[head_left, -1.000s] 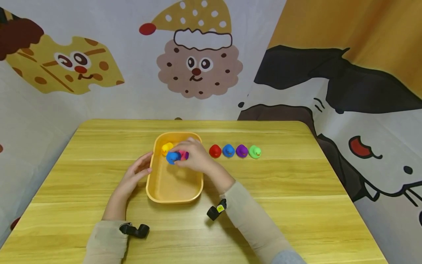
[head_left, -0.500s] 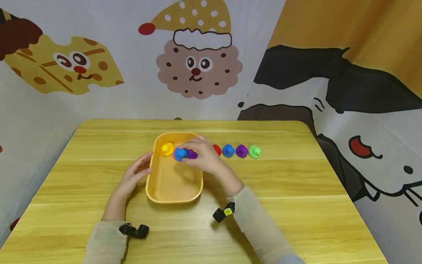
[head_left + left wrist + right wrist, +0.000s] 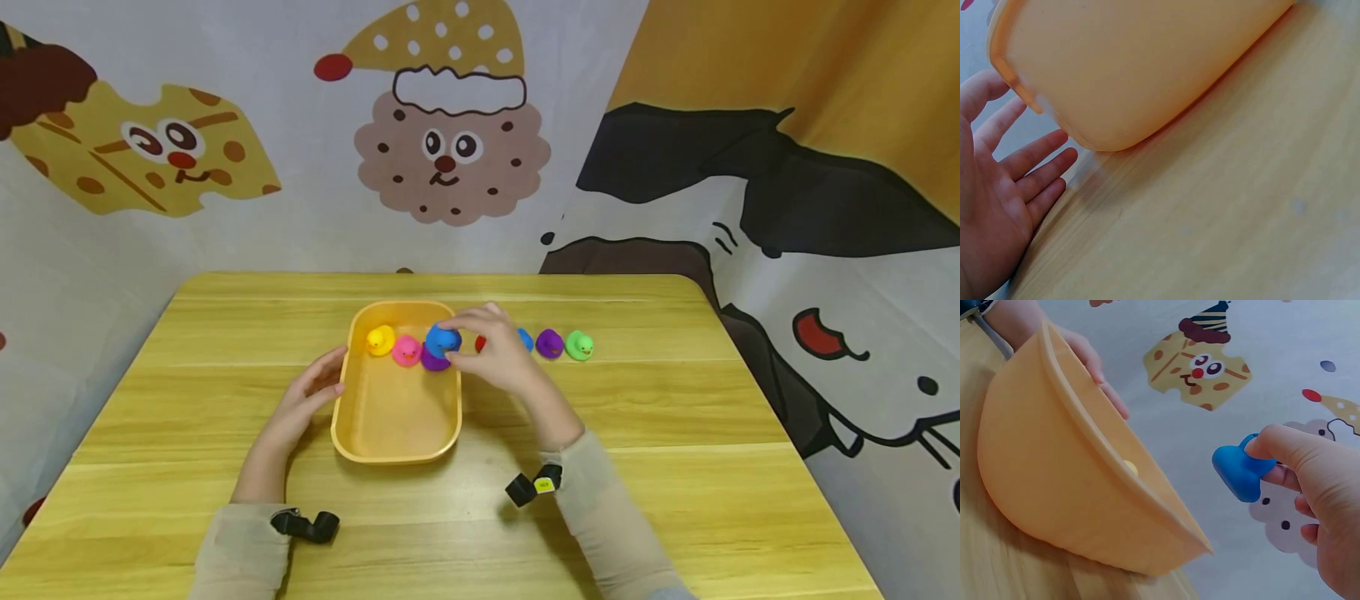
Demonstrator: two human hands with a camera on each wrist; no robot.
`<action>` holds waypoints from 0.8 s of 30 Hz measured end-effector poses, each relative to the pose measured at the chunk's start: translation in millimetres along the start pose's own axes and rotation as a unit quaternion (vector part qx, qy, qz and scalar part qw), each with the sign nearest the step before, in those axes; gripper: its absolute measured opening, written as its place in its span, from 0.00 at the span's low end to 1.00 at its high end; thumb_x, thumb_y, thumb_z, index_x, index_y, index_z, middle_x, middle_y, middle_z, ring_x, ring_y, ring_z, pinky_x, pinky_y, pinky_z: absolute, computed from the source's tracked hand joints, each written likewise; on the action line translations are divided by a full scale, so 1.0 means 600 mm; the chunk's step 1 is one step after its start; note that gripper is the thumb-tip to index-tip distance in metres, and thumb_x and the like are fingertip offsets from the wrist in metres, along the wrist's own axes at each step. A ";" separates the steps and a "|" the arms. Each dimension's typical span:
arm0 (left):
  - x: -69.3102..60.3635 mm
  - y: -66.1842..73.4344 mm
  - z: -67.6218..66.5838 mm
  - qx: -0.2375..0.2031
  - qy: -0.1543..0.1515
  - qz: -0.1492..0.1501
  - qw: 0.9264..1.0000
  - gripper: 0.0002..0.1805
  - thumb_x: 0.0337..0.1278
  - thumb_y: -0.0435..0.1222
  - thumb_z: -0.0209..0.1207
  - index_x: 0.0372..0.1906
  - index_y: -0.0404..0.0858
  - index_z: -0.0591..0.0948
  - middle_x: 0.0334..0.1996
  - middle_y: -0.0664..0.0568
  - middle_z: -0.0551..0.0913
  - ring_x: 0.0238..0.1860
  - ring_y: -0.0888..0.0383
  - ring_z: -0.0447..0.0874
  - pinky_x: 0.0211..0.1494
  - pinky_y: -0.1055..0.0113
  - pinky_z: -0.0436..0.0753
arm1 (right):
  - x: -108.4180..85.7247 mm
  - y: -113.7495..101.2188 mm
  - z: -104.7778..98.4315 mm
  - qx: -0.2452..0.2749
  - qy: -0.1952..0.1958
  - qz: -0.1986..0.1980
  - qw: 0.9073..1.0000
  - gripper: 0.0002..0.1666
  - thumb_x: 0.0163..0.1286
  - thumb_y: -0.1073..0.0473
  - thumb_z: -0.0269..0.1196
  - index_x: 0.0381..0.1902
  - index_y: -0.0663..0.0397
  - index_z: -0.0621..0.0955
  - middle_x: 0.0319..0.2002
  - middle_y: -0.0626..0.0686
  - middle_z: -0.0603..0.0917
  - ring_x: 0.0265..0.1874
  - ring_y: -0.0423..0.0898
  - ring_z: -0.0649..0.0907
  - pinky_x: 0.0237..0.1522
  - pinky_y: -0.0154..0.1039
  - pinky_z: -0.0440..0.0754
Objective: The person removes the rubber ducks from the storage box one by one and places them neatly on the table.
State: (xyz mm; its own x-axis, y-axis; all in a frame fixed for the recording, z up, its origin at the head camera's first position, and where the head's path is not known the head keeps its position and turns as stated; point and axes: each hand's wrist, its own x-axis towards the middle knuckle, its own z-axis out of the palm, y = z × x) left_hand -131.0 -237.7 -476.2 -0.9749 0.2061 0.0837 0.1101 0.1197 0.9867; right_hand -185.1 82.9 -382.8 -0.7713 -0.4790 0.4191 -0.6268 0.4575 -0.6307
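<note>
Between thumb and fingers, my right hand (image 3: 498, 350) pinches a blue toy duck (image 3: 443, 341), raised over the right rim of the orange bin (image 3: 397, 458). The right wrist view shows the same blue duck (image 3: 1242, 467) held in the air beside the bin. Inside the bin, a yellow duck (image 3: 381, 340), a pink duck (image 3: 407, 351) and a purple duck (image 3: 435, 360) sit in a row near the far end; the held duck partly covers the purple one. My left hand (image 3: 303, 396) rests its extended fingers against the bin's left side, also seen in the left wrist view (image 3: 1010, 181).
Right of the bin, a row of ducks stands on the wooden table (image 3: 645, 500): a red duck (image 3: 480, 343) and a blue duck (image 3: 527, 339), both partly behind my right hand, then a purple duck (image 3: 550, 343) and a green duck (image 3: 580, 345). A printed curtain hangs behind.
My right hand has moved right with the blue duck, from above the ducks in the bin to the bin's right rim. The pink and purple ducks show more now. My left hand stays put.
</note>
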 end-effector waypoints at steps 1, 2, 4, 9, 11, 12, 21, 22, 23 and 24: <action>0.000 0.000 0.000 0.000 0.000 -0.001 1.000 0.30 0.68 0.34 0.53 0.73 0.40 0.61 0.67 0.37 0.64 0.61 0.61 0.67 0.57 0.74 0.68 | -0.002 0.002 -0.003 0.004 0.003 0.001 1.000 0.22 0.52 0.58 0.73 0.48 0.49 0.86 0.48 0.48 0.83 0.49 0.44 0.72 0.49 0.45 0.71; 0.000 0.000 0.000 -0.001 0.000 -0.001 1.000 0.30 0.68 0.34 0.53 0.73 0.40 0.61 0.67 0.37 0.64 0.61 0.61 0.67 0.57 0.74 0.68 | -0.004 0.004 -0.006 0.006 0.007 0.002 1.000 0.22 0.52 0.59 0.73 0.48 0.49 0.86 0.48 0.47 0.83 0.49 0.43 0.72 0.49 0.44 0.70; -0.001 0.001 0.000 -0.001 0.001 -0.001 1.000 0.30 0.68 0.34 0.53 0.73 0.40 0.61 0.67 0.37 0.64 0.61 0.61 0.67 0.57 0.74 0.68 | -0.007 0.008 -0.012 0.008 0.012 -0.001 1.000 0.22 0.51 0.59 0.73 0.47 0.49 0.86 0.47 0.47 0.84 0.48 0.43 0.72 0.48 0.44 0.71; 0.000 0.001 0.001 -0.006 0.000 0.001 1.000 0.30 0.68 0.34 0.53 0.73 0.40 0.61 0.68 0.36 0.63 0.61 0.61 0.67 0.57 0.74 0.70 | -0.017 0.020 -0.030 0.000 0.028 -0.011 1.000 0.21 0.51 0.61 0.73 0.46 0.51 0.86 0.45 0.48 0.84 0.46 0.44 0.72 0.45 0.43 0.71; 0.000 0.001 0.001 -0.009 0.001 0.002 1.000 0.30 0.68 0.33 0.53 0.73 0.39 0.61 0.68 0.36 0.63 0.61 0.60 0.67 0.57 0.74 0.70 | -0.020 0.024 -0.037 -0.005 0.031 -0.011 0.999 0.21 0.51 0.61 0.73 0.46 0.51 0.86 0.45 0.48 0.84 0.45 0.44 0.72 0.44 0.44 0.71; 0.000 0.001 0.001 -0.009 0.000 0.004 1.000 0.30 0.68 0.33 0.53 0.73 0.39 0.61 0.68 0.35 0.63 0.62 0.59 0.67 0.57 0.74 0.70 | -0.022 0.025 -0.041 -0.005 0.032 -0.009 0.999 0.21 0.51 0.61 0.74 0.47 0.51 0.86 0.45 0.48 0.84 0.45 0.44 0.72 0.44 0.44 0.71; 0.001 0.001 0.002 -0.017 -0.003 0.006 1.000 0.30 0.68 0.32 0.52 0.73 0.38 0.60 0.68 0.35 0.62 0.63 0.53 0.65 0.57 0.73 0.71 | -0.040 0.046 -0.078 -0.010 0.037 0.011 0.999 0.22 0.51 0.63 0.74 0.47 0.52 0.86 0.47 0.48 0.84 0.46 0.45 0.71 0.42 0.46 0.72; 0.001 0.000 0.002 -0.017 -0.003 0.008 1.000 0.30 0.68 0.32 0.52 0.73 0.38 0.60 0.68 0.35 0.62 0.63 0.53 0.65 0.57 0.73 0.71 | -0.042 0.048 -0.082 -0.012 0.039 0.010 0.999 0.22 0.51 0.63 0.74 0.47 0.52 0.86 0.47 0.48 0.84 0.46 0.45 0.71 0.43 0.46 0.71; 0.001 0.000 0.002 -0.017 -0.003 0.010 1.000 0.30 0.68 0.32 0.52 0.73 0.38 0.60 0.68 0.35 0.62 0.63 0.52 0.65 0.57 0.73 0.71 | -0.043 0.049 -0.087 -0.013 0.040 0.011 0.999 0.22 0.51 0.63 0.74 0.47 0.52 0.86 0.47 0.48 0.84 0.46 0.45 0.71 0.43 0.45 0.71; 0.001 -0.001 0.001 -0.017 -0.003 0.012 1.000 0.30 0.68 0.32 0.52 0.73 0.37 0.60 0.68 0.34 0.62 0.63 0.52 0.65 0.57 0.73 0.71 | -0.045 0.050 -0.091 -0.014 0.041 0.012 0.999 0.22 0.51 0.63 0.74 0.47 0.52 0.86 0.47 0.48 0.84 0.46 0.45 0.71 0.43 0.45 0.70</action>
State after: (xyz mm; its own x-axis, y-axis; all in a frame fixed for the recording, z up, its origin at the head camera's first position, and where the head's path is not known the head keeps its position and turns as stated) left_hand -131.5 -236.8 -476.6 -0.9708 0.2152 0.1061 0.1263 0.0824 0.9886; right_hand -189.1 150.0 -377.3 -0.7921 -0.4049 0.4567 -0.6097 0.4900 -0.6230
